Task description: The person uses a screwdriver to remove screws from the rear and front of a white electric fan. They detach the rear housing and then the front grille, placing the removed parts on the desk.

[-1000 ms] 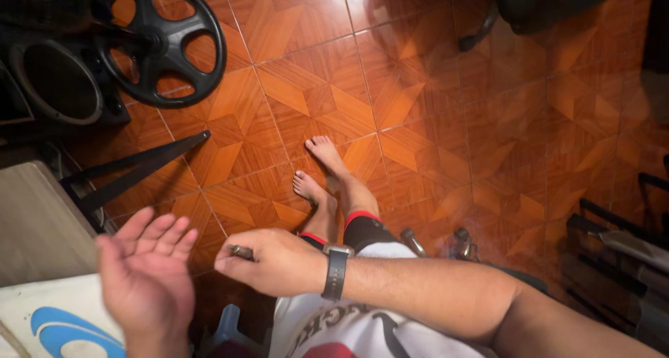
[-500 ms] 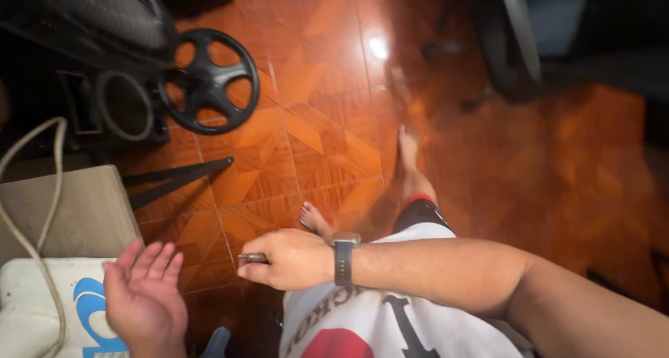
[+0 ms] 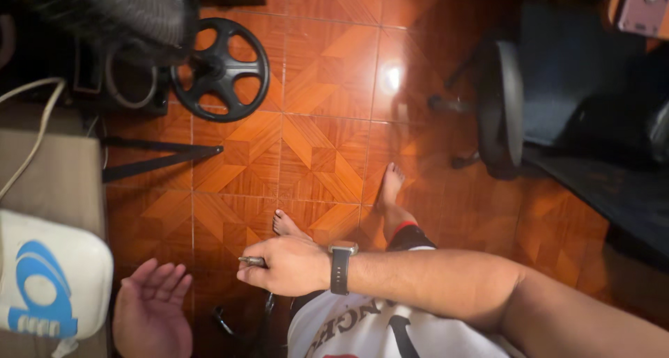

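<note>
Currently the right hand [image 3: 286, 266] pinches a small metal tool [image 3: 251, 261], axis pointing frame-left toward the nearer, spread left hand [image 3: 152, 315], lower left.

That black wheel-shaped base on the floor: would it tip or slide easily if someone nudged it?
Probably not tip: the black wheel-shaped base lies flat and wide on the tiled floor. It looks thick and solid, so likely heavy for its size. On such glossy tiles it might slide rather than roll, though its underside is hidden.
</note>
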